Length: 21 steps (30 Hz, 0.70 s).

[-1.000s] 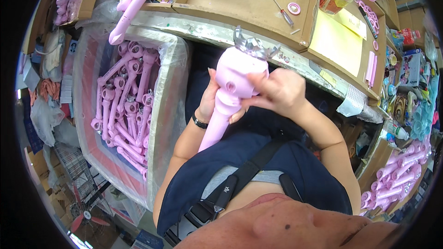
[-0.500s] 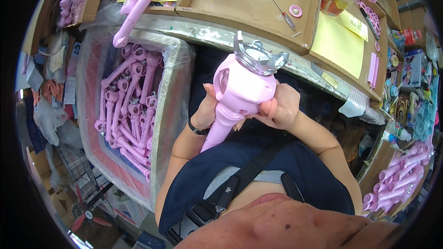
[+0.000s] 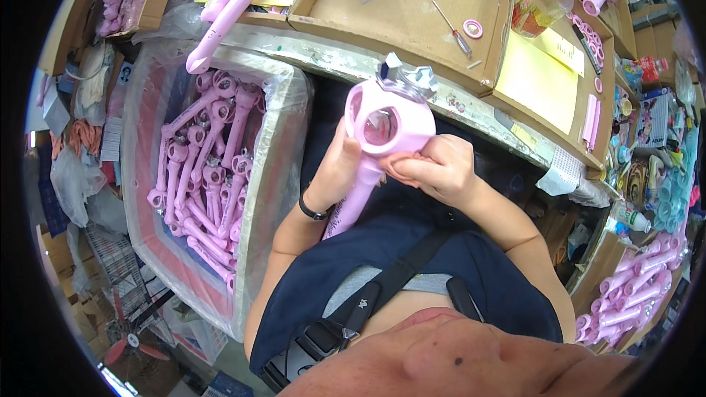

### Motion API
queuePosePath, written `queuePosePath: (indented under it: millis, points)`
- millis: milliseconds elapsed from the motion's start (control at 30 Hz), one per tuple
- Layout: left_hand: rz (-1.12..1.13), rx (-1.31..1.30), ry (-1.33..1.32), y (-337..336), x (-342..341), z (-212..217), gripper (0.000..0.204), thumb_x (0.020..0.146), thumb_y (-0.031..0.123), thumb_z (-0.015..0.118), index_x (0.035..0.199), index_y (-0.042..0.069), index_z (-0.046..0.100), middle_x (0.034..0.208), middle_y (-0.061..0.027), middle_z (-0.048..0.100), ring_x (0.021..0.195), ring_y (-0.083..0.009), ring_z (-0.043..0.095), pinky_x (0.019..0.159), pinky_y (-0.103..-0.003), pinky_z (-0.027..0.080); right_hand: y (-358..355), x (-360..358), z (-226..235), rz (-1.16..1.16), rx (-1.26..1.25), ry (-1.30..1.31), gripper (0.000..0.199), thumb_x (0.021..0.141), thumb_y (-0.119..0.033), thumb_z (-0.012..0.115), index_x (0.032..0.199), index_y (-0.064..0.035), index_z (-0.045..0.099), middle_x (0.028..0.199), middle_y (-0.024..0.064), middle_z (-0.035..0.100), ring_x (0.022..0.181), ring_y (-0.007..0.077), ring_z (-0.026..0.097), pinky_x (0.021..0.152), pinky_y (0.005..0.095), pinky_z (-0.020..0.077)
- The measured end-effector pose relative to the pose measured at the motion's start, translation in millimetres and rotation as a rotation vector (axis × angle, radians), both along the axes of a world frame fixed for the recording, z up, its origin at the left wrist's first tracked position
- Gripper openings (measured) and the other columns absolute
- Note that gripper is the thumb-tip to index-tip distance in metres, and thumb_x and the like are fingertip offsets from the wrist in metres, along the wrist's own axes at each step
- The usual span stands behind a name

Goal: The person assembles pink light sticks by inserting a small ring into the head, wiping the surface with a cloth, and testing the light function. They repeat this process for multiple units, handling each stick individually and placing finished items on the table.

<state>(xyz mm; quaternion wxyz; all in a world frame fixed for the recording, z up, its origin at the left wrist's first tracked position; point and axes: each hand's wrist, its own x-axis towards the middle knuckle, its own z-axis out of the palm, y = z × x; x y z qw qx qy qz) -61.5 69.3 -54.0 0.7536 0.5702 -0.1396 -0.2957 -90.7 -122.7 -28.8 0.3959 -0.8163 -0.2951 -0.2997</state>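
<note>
Just below the cardboard-covered workbench [image 3: 412, 22], over the person's lap, a pink toy wand [image 3: 382, 140] is held up between both hands. Its round head, with a clear window in the middle and a silvery crown piece on top, faces upward, and the long pink handle runs down and to the left toward the dark apron. The left hand [image 3: 338, 169] wraps the neck of the wand just under the head, fingers closed around it, a black wristband on that wrist. The right hand [image 3: 434, 169] grips the lower right edge of the head, thumb and fingers pinched against the pink rim. So the wand sits between the two hands, touching both.

To the person's left stands a plastic-lined bin [image 3: 220, 176] full of matching pink wands. On the bench lie a screwdriver [image 3: 448, 29], a few loose pink rings [image 3: 473, 28] and a yellow sheet [image 3: 540, 77]. More pink wands are heaped at the lower right [image 3: 632, 301].
</note>
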Motion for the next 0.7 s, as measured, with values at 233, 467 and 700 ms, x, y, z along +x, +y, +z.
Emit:
queuePosePath:
  millis: [233,467,700]
  points:
    - [0.229,0.277,-0.453,-2.1,-6.7,5.4,0.075,0.094,0.043,0.050,0.142,-0.003,0.016,0.125,-0.0157,0.047,0.111,-0.0208,0.050,0.096,-0.032,0.039,-1.3,-16.4,-29.3,0.063,0.551,0.566,0.064,0.068,-0.008,0.079,0.123,-0.0020,0.047,0.074,0.0044,0.055,0.049,0.0075,0.049,0.045,0.0222,0.0406]
    - [0.265,-0.171,-0.130,-9.9,1.1,-6.3,0.077,0.087,0.048,0.058,0.136,-0.001,0.026,0.120,-0.0153,0.052,0.103,-0.0169,0.057,0.089,-0.029,0.046,4.3,-21.7,-55.6,0.228,0.789,0.451,0.076,0.084,0.001,0.063,0.144,-0.0089,0.018,0.139,0.0166,0.037,0.115,0.0194,0.049,0.092,0.0326,0.0432]
    - [-0.281,-0.382,0.420,-2.6,13.6,-10.4,0.080,0.078,0.061,0.062,0.125,0.000,0.041,0.088,-0.0140,0.062,0.056,-0.0185,0.062,0.047,-0.026,0.051,2.9,-23.7,-59.4,0.200,0.853,0.689,0.067,0.087,0.004,0.055,0.144,-0.0044,0.021,0.145,0.0162,0.030,0.128,0.0221,0.038,0.103,0.0346,0.0345]
